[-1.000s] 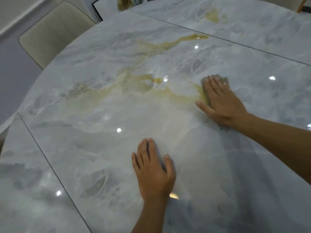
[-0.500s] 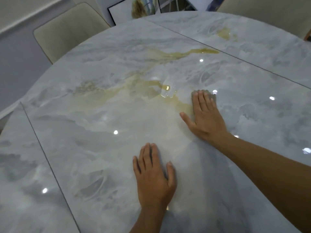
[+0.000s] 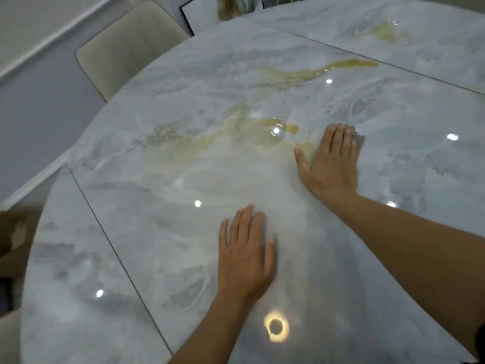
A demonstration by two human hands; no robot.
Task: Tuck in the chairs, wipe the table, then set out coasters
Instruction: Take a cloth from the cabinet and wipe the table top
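Observation:
A glossy grey marble table with yellow veins fills the view. My right hand lies flat, palm down, pressing a grey cloth onto the top; only the cloth's edge shows past my fingertips. My left hand rests flat on the bare table nearer to me, fingers together, holding nothing. A cream upholstered chair stands at the table's far left edge, its seat partly under the top. No coasters are in view.
A framed picture leans behind the table at the top. A grey wall with white skirting runs along the left. Seams cross the tabletop at left and at top right. Part of another pale seat shows bottom left.
My right hand has slid the cloth leftward across the table, toward the yellow vein. My left hand has stayed planted in the same spot.

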